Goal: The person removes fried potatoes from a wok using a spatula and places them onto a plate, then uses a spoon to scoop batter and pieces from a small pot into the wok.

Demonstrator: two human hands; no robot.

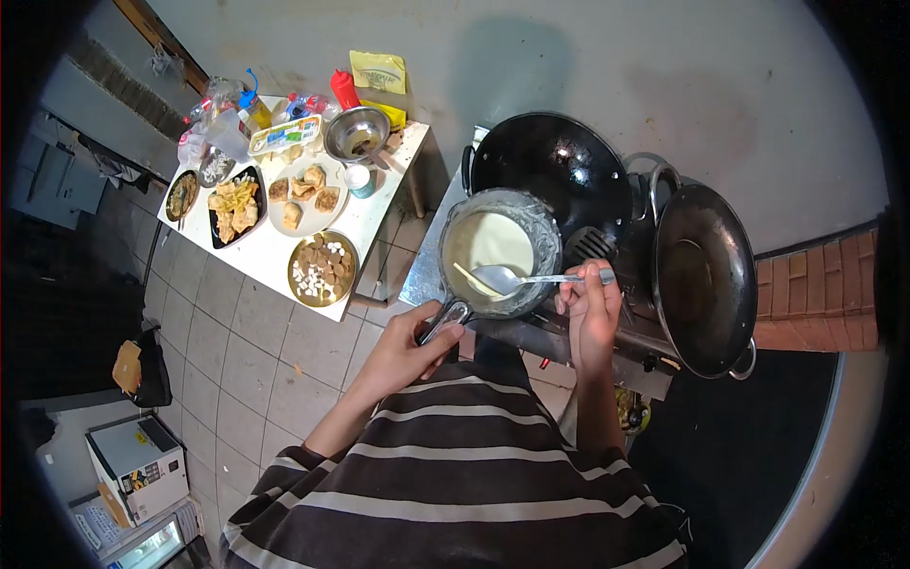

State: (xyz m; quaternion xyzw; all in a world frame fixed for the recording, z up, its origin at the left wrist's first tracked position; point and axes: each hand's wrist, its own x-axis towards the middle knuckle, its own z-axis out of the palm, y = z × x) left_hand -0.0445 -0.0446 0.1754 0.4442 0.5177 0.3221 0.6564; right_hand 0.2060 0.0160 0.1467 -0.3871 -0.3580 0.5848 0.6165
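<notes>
The yellow packet (378,72) by the wall has dark writing, too small to read. The label on the egg-box-like pack (285,136) on the white tabletop (254,264) is too small to read too. The left hand (413,349) has its fingers closed on the handle of a pot (548,248) of creamy white batter (502,244). The right hand (594,302) pinches a metal spoon (500,278), its bowl over the batter. The big black wok (555,156) is partly hidden behind the pot.

The left hand (414,346) grips palm-up; the right hand (592,299) pinches, forearm upright.
</notes>
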